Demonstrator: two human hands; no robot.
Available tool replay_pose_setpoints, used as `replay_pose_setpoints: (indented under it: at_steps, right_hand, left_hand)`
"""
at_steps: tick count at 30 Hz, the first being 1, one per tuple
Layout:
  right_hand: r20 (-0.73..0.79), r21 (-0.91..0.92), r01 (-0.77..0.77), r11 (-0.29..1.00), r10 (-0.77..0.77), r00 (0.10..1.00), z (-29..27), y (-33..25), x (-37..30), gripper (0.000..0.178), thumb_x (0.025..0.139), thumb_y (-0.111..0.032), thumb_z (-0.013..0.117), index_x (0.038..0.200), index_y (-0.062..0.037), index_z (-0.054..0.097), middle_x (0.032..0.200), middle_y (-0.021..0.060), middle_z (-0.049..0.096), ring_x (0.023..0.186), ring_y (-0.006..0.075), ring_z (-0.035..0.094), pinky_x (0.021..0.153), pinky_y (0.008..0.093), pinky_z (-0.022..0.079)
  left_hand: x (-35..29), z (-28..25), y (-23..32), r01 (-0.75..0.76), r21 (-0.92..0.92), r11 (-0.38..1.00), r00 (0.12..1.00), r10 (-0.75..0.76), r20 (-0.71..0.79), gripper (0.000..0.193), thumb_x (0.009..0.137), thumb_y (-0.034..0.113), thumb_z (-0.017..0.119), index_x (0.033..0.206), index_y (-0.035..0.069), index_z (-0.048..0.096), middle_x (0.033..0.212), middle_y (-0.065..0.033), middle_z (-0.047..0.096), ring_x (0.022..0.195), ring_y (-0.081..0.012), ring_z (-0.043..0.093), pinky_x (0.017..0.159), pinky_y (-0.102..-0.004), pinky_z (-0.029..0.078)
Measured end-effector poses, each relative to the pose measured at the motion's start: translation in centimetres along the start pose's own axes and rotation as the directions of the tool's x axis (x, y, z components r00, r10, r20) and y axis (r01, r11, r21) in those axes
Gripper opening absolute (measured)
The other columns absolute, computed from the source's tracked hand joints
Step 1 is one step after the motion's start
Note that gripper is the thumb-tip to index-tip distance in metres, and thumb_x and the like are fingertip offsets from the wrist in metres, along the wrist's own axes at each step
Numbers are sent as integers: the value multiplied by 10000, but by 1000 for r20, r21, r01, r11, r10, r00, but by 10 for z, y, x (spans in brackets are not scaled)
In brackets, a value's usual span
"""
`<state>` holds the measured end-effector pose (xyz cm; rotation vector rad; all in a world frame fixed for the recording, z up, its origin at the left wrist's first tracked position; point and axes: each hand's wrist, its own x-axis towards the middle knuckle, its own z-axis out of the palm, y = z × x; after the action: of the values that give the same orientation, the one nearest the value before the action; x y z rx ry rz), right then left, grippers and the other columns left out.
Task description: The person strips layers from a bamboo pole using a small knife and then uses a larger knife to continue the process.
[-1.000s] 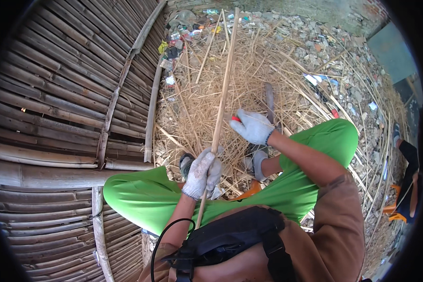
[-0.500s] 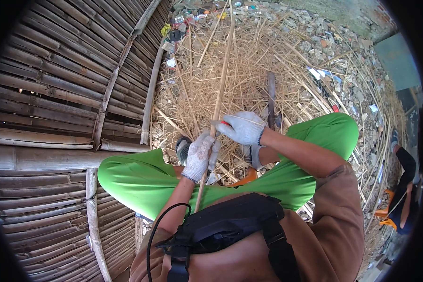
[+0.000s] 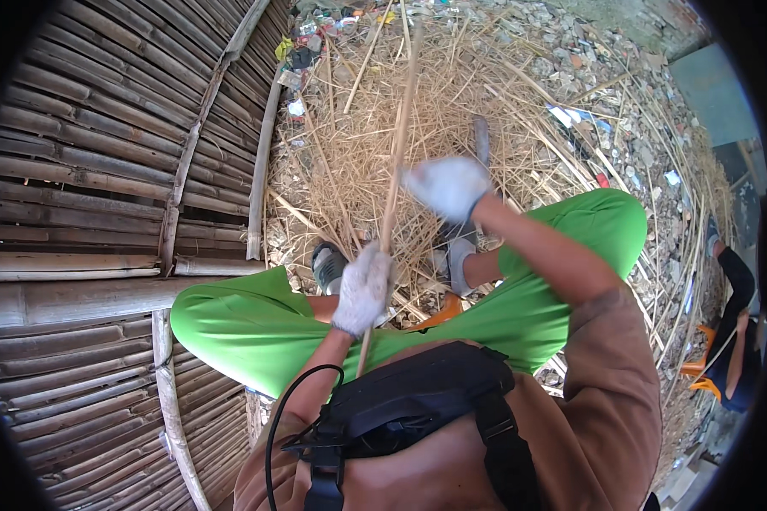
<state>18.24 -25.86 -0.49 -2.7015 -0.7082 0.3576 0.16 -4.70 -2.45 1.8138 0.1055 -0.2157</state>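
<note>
My left hand (image 3: 363, 289), in a white knitted glove, is closed round a long, pale bamboo strip (image 3: 395, 170). The strip runs from my lap up and away over the ground. Farther along it, just right of the strip, is my gloved right hand (image 3: 450, 189), blurred by motion. It looks like a fist; what it holds is hidden in the blur. Under both hands lies a heap of thin straw-coloured shavings (image 3: 362, 175). A dark, flat stick-like piece (image 3: 481, 140) lies behind the right hand.
A bamboo-slat wall (image 3: 85, 153) rises close on my left. Rubble and litter (image 3: 562, 51) lie at the back, with loose bamboo strips (image 3: 554, 149) to the right. Another person's dark-sleeved arm (image 3: 737, 289) and an orange stool (image 3: 703, 362) show at the far right.
My right hand has moved away from the left, farther up along the strip. The red piece in its grip, with a pale blade-like tip, no longer shows. My left hand keeps hold of the strip.
</note>
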Motion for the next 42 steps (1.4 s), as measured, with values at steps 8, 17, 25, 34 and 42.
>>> replay_pose_setpoints:
  at_steps: [8,17,25,34,42]
  right_hand:
    - [-112,160,14,987,4,994,-9,25,-4,747,1106,-697,310,1074,-100,757,926,234,767,899,437,757,826,555,596]
    - [74,147,249,957,-262,962,42,-45,-34,586,1080,-609,485,1049,-87,749,915,255,766,885,466,757,805,585,597]
    - [211,-31,227,973,-216,953,14,-53,-26,650,1088,-655,425,1039,-107,771,935,241,784,904,440,775,815,570,611]
    - [-358,176,-189,966,241,902,-44,67,21,786,1117,-674,280,1048,-45,747,1045,271,778,1015,452,756,972,568,578]
    - [-160,254,-31,967,74,984,26,9,-5,646,1128,-594,419,1142,-34,741,1024,290,763,1021,497,729,921,596,564]
  left_hand:
    - [2,5,12,64,-150,987,997,-57,53,356,1162,310,537,1357,33,643,741,-15,644,512,-88,576,453,-268,460]
    - [4,-11,-18,108,-2,994,993,-108,-57,359,1149,285,550,1348,-3,631,747,-59,685,582,-147,653,531,-305,515]
    - [6,-8,-39,-85,164,983,989,103,-104,413,1137,299,548,1394,-20,601,720,-165,653,608,-290,671,591,-411,534]
    - [-10,0,24,78,-221,972,990,-49,130,394,1155,313,552,1377,-3,628,730,12,599,519,-76,541,456,-257,422]
    - [5,-9,-2,197,-657,728,980,-166,111,433,1140,299,526,1363,-64,601,766,-49,622,396,-119,468,343,-261,378]
